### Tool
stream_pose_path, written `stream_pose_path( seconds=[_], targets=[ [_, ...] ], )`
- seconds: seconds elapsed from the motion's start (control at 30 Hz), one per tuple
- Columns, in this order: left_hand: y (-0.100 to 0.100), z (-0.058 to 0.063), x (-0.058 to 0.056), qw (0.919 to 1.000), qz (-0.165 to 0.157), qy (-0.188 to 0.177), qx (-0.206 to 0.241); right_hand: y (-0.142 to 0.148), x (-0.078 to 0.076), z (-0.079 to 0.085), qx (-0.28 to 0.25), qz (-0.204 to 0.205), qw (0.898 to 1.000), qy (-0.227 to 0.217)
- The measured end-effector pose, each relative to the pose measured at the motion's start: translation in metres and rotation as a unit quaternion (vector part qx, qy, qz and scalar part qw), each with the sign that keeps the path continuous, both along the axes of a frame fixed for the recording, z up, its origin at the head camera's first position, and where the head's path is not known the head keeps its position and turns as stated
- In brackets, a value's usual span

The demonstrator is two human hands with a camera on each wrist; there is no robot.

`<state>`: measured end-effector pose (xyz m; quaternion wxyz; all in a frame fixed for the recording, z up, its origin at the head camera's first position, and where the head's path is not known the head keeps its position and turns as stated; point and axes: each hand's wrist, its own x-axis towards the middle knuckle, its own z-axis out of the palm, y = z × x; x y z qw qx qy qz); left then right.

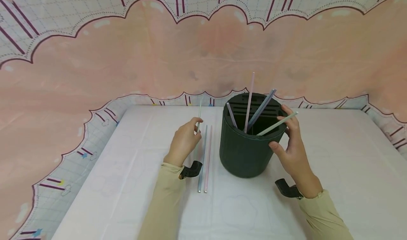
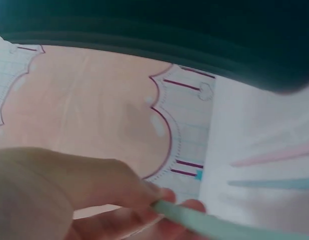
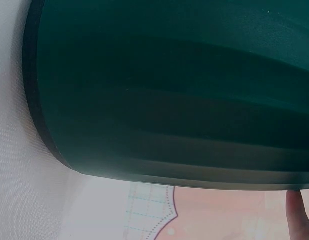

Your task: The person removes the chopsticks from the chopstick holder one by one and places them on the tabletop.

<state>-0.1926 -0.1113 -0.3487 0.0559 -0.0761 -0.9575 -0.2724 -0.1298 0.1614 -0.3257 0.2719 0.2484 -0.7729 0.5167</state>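
Note:
My left hand (image 1: 183, 141) pinches a thin pale green straw-like stick (image 1: 199, 112) between thumb and fingers, left of a dark green round container (image 1: 246, 153). The stick (image 2: 199, 221) points away from the fingertips in the left wrist view. With thumb on the near side and fingers round the far side of the rim, my right hand (image 1: 295, 151) holds the container from the right. Inside it lean a pink stick (image 1: 250, 99), blue sticks (image 1: 262, 107), a lilac stick (image 1: 231, 114) and a pale green stick (image 1: 278, 123). The container wall (image 3: 159, 100) fills most of the right wrist view.
Between the left hand and the container, a blue stick (image 1: 202, 159) and a pink stick (image 1: 208, 159) lie side by side on the white tabletop (image 1: 127, 190). A patterned pink and white cloth (image 1: 190, 56) surrounds the table's back and left. Black wrist cameras sit on both wrists.

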Motion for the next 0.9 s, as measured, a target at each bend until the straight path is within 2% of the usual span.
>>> stream_pose_path(
  seconds=[0.2, 0.37, 0.57, 0.73, 0.9],
  targets=[
    [-0.002, -0.015, -0.003, 0.9944, -0.008, -0.105, -0.011, 0.001, 0.000, -0.001, -0.001, 0.004, 1.000, 0.004],
    [-0.003, -0.024, -0.003, 0.9901, -0.005, -0.138, -0.024, 0.001, 0.001, -0.002, 0.000, 0.005, 1.000, 0.003],
    [-0.006, -0.036, 0.000, 0.9793, -0.018, -0.202, -0.006, 0.001, 0.004, -0.006, 0.002, 0.002, 1.000, -0.009],
    [-0.006, -0.038, -0.002, 0.9775, -0.046, -0.206, 0.000, 0.001, 0.001, -0.005, 0.003, 0.003, 1.000, 0.003],
    [-0.006, -0.037, -0.006, 0.9762, -0.050, -0.211, -0.009, 0.001, -0.001, -0.003, 0.008, 0.004, 1.000, 0.010]
  ],
)
